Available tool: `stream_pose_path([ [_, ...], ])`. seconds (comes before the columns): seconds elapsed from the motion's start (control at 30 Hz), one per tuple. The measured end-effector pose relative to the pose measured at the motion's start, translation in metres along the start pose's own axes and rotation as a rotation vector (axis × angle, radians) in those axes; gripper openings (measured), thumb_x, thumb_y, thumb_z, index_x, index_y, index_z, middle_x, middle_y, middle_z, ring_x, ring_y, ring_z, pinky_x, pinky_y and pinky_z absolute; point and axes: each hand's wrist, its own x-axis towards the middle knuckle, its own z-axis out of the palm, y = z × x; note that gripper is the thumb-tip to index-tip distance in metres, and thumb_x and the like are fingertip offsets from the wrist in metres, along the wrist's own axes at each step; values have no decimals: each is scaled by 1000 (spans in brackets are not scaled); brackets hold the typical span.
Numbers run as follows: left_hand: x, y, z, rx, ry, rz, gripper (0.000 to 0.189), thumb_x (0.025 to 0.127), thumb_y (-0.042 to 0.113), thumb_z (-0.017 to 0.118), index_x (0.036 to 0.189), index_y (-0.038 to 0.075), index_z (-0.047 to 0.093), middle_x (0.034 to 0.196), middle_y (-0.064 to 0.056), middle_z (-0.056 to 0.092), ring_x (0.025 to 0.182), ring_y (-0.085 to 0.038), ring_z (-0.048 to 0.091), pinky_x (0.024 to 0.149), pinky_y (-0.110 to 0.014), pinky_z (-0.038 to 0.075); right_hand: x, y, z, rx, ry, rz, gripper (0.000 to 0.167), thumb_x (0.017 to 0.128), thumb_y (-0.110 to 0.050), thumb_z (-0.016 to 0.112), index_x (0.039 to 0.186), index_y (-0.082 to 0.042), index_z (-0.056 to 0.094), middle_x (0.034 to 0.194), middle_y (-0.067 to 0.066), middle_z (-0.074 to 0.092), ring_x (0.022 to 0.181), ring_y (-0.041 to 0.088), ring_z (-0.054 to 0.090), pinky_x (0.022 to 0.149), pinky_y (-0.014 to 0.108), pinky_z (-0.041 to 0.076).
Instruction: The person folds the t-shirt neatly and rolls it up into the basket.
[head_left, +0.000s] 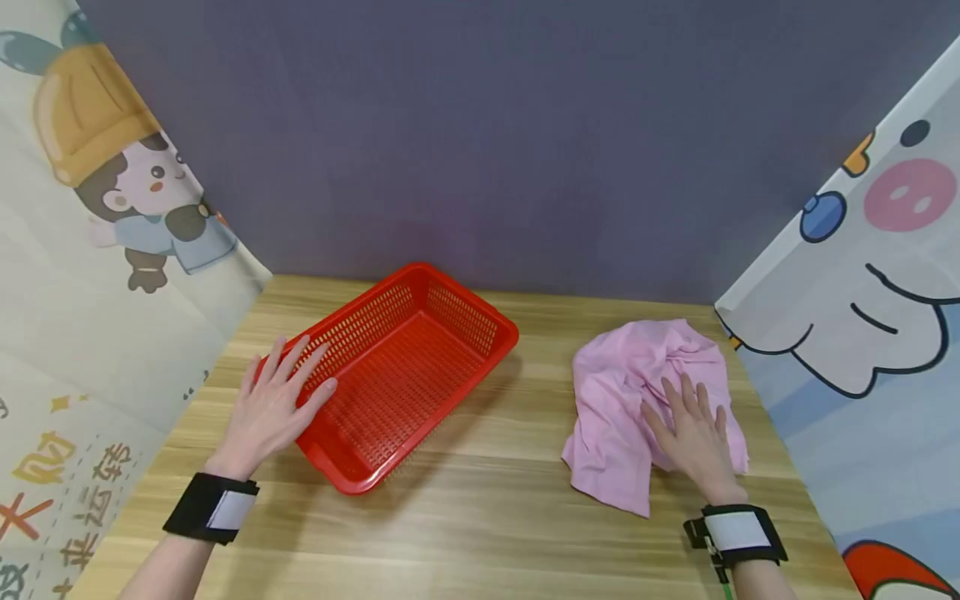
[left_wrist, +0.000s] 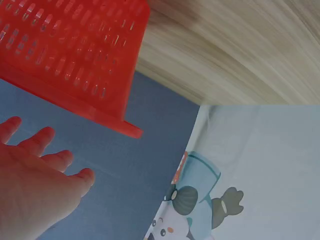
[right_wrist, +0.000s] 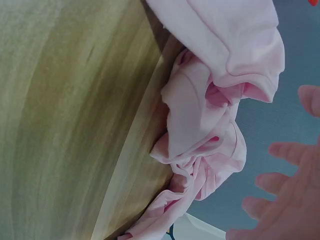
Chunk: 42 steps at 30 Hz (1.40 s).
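Observation:
A red plastic basket (head_left: 408, 392) with slotted sides stands at an angle on the wooden table, nothing inside it. My left hand (head_left: 273, 408) is spread over its left end, fingers straight; in the left wrist view the fingers of that hand (left_wrist: 45, 175) are apart from the basket's wall (left_wrist: 75, 60). To the right lies a crumpled pink cloth (head_left: 626, 392), possibly a garment. Above its right part my right hand (head_left: 693, 433) hovers with fingers extended. The right wrist view shows a gap between this hand (right_wrist: 287, 195) and the bunched pink fabric (right_wrist: 215, 95).
Beneath everything is a light wooden tabletop (head_left: 480, 517). A dark grey-blue panel (head_left: 487, 150) rises along its back edge. Printed cartoon sheets hang at the left (head_left: 112, 350) and right (head_left: 885, 333) sides. Both wrists wear black straps, the left strap (head_left: 210, 508) being near the table's left side.

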Motion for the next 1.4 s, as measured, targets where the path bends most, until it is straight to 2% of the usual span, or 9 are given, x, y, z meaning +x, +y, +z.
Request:
stream_pose_path([
  [0.13, -8, 24, 7, -10, -61, 38, 67, 100, 56, 48, 154, 17, 41, 154, -19, 45, 146, -46, 31, 119, -67, 15, 2, 2, 1, -2, -21, 16, 77, 102, -57, 41, 156, -3, 30, 163, 34, 14, 149, 58, 10, 111, 81, 6],
  [0.33, -20, 79, 26, -50, -173, 154, 73, 93, 69, 53, 150, 25, 47, 134, -13, 63, 124, -42, 58, 105, -65, 41, 16, 5, 11, 26, -70, 33, 80, 101, -60, 41, 158, -6, 25, 162, 37, 9, 147, 62, 5, 108, 84, 6],
  [0.57, -23, 96, 43, 14, -155, 94, 61, 96, 61, 55, 146, 26, 53, 131, -11, 67, 113, -36, 67, 73, -52, 56, 28, 10, 34, 65, -232, 131, 92, 97, -72, 36, 162, -13, 8, 161, 39, -7, 143, 68, -13, 99, 91, 0],
  [0.77, -18, 83, 40, 57, -102, 41, 63, 94, 64, 54, 143, 23, 56, 128, -9, 69, 105, -32, 69, 57, -33, 46, 27, 9, 41, 66, -275, 181, 97, 95, -75, 34, 161, -9, 11, 160, 38, -14, 141, 67, -21, 101, 89, -8],
  [0.93, -14, 58, 35, 38, -93, -57, 68, 96, 68, 47, 146, 23, 52, 133, -14, 66, 104, -37, 69, 54, -35, 44, 26, 4, 41, 44, -281, 181, 96, 95, -75, 33, 160, -7, 14, 161, 38, -10, 143, 67, -16, 103, 88, -5],
  [1.0, -12, 46, 33, 18, -84, -95, 70, 96, 69, 44, 147, 21, 50, 135, -18, 65, 94, -37, 70, 50, -34, 40, 26, 2, 42, 25, -274, 177, 95, 96, -75, 33, 160, -7, 16, 161, 39, -7, 143, 68, -12, 104, 87, -4],
  [1.13, -7, 26, 29, -31, -58, -161, 72, 97, 68, 44, 148, 17, 48, 136, -23, 62, 81, -36, 68, 47, -31, 34, 29, -6, 46, -18, -213, 141, 89, 96, -70, 39, 157, -6, 27, 160, 38, 12, 143, 70, 5, 108, 84, 6],
  [1.23, -3, 14, 25, -65, -33, -202, 70, 97, 64, 46, 147, 15, 48, 134, -23, 63, 86, -36, 68, 52, -33, 36, 32, -14, 50, -20, -165, 114, 84, 96, -67, 46, 153, -6, 35, 150, 39, 25, 135, 69, 19, 105, 82, 17],
  [1.4, 4, 2, 22, -82, -8, -258, 72, 97, 65, 48, 146, 13, 48, 127, -22, 66, 80, -31, 66, 55, -35, 36, 37, -23, 57, -12, -136, 92, 84, 93, -69, 51, 152, -10, 38, 135, 38, 33, 122, 65, 30, 96, 78, 29],
])
